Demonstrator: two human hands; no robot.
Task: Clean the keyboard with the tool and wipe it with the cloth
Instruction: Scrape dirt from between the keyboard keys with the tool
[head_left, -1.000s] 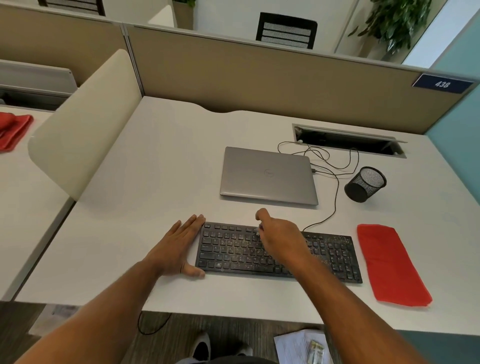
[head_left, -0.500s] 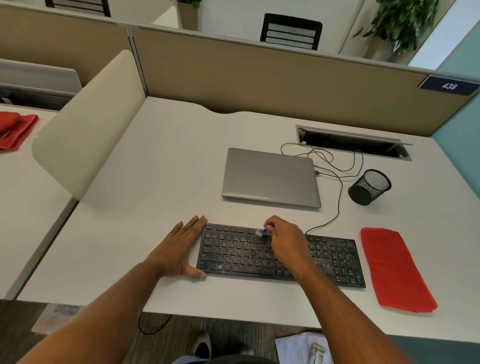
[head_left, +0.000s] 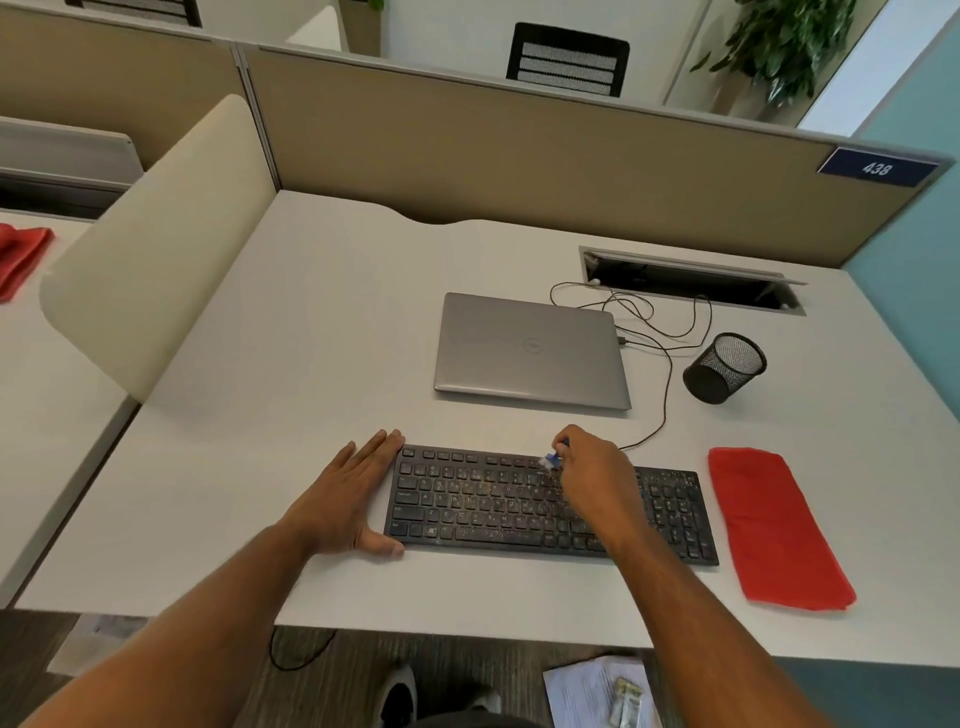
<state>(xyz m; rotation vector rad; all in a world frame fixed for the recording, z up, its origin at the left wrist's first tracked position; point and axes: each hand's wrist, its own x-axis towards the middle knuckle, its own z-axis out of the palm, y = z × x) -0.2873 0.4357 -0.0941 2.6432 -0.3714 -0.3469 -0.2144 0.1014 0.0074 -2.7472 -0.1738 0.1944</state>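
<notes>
A person works a small blue-and-white tool (head_left: 551, 459) along the upper key rows of a black keyboard (head_left: 483, 504) lying parallel to the near edge of a white tabletop (head_left: 311, 312). The right hand (head_left: 592, 475) hovers over the keyboard's middle, its fingers curled and pinching the tool, whose tip meets the keys near the far edge; the grip looks chosen for fine strokes between keys. What kind of tip the tool has is too small to tell. The left hand (head_left: 349, 496) lies flat on the tabletop, fingers straight and holding nothing, pressed against the keyboard's left end, apparently to stop it sliding under the strokes. Pale specks dot the keys, so the cleaning seems unfinished. A red cloth (head_left: 769, 525) lies folded just beside the keyboard's right end, toward the right edge, within reach for the wiping step not yet begun. Behind the keyboard rests a closed laptop (head_left: 530, 351), with a cable (head_left: 667, 384) trailing from the keyboard's far edge toward the back, and a mesh cup (head_left: 724, 368) stands to the laptop's right.
</notes>
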